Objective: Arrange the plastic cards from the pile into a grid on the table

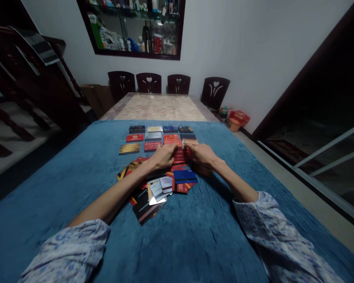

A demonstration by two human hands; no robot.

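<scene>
Rows of bank-style cards in small stacks lie on the blue cloth, among them a gold card stack (129, 149), a red card stack (134, 138) and an orange-red card stack (171, 139). At the near row, my left hand (164, 155) and my right hand (203, 153) are closed at opposite sides of a red card (181, 156); their fingertips are partly hidden. Below my wrists spreads a loose pile of overlapping cards, with a blue card (185, 176), a silver card (166, 184) and a black card (146, 204). My left forearm covers part of that pile.
The blue cloth (188, 236) covers the near table; a patterned tabletop (161, 107) shows beyond it. Several dark chairs (149, 83) stand at the far end. A red box (238, 116) rests on the floor at right, and a wooden railing (11, 78) rises at left.
</scene>
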